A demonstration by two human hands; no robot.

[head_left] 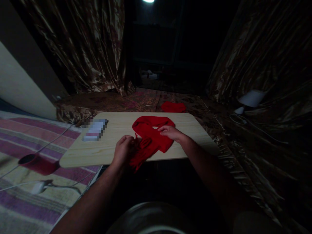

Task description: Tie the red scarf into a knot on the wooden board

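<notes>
A red scarf (162,143) with a fringed end lies looped and crossed over itself on a small pale wooden table (192,128). Its fringe hangs past the table's near edge. My left hand (123,148) is closed at the left side of the fringed end, with strands showing by its fingertips. On the right part of the loop, my right hand (170,132) pinches the scarf between thumb and fingers. The dim light hides the finer folds.
A phone (95,130), blurred out, lies at the table's left. Behind the table is another red cloth (173,106). A dark red cylinder (39,164) and cables rest on the striped bedding (19,143). A white lamp (252,98) stands at right.
</notes>
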